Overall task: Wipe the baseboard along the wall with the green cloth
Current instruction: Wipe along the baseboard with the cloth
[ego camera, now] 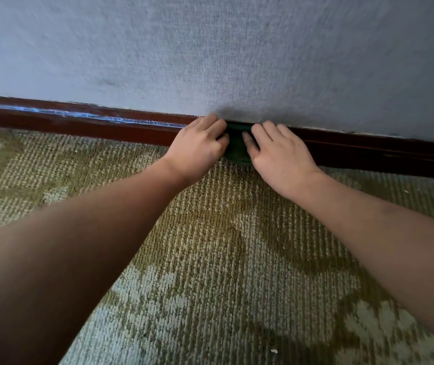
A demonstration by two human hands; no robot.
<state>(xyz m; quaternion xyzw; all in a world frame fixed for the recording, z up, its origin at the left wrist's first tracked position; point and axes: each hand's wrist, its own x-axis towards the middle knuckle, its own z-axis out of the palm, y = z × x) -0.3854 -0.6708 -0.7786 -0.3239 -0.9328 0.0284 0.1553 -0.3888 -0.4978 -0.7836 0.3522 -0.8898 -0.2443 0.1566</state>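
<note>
mid-wipe: green cloth [237,150] on baseboard [84,123] | left hand [199,150] fingers curled on it, right hand [280,154] flat, pressing | next: slide left, firm

two hands in view: one left hand [197,147] and one right hand [283,156]. two bare forearms: one left forearm [79,246], one right forearm [368,227]. one green cloth [237,151]. one dark wooden baseboard [79,122]. one grey wall [210,48]. one patterned carpet [210,246], with one small white speck [274,351].
</note>
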